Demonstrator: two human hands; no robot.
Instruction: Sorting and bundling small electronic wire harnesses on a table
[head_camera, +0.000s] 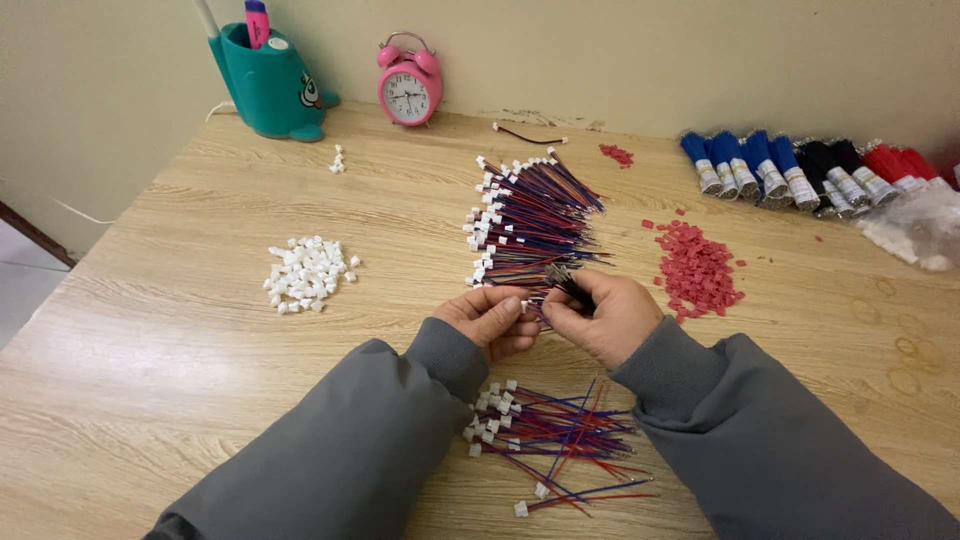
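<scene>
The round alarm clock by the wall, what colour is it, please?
Pink, with a white face; the round alarm clock shows in the head view.

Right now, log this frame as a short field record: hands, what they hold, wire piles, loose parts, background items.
left hand: pinching wire ends with the right
right hand: gripping a small wire bundle
upper wire pile: red and blue, white plugs on the left
lower wire pile: looser, between the sleeves
white connectors: heap, left
red pieces: heap, right
background: pink alarm clock, teal pen holder

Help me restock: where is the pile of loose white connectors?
In the head view, the pile of white connectors lies left on the wooden table, left of the wire bundle.
</scene>
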